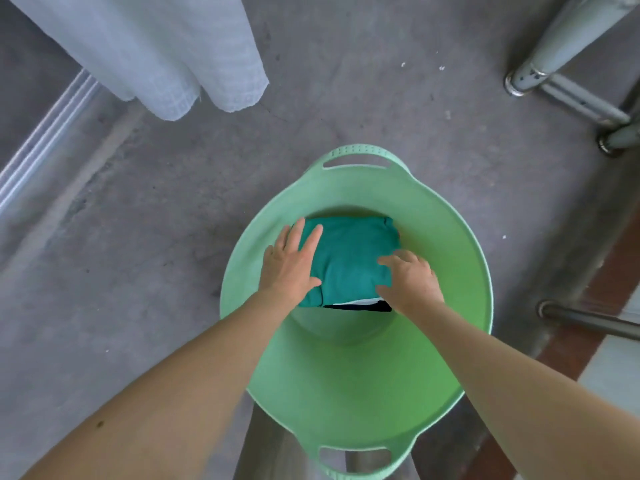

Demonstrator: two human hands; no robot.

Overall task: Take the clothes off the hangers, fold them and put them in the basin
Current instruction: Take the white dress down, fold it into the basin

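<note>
Item: folded teal garment [349, 261], lying flat on the bottom of the light green basin [450, 258], which stands on the grey concrete floor [156, 237].
Beneath its near edge: a strip of black and white fabric [360, 305].
Left grip [291, 268]: released, palm and straight fingers pressed flat on the garment's left part.
Right grip [412, 282]: released, bent fingertips resting on the garment's right part, nothing pinched.
Surroundings: white cloth [166, 53] hanging far left; metal frame legs [540, 74] far right.

Bare forearms [180, 375], left hand [292, 268], right hand [410, 284]
</note>
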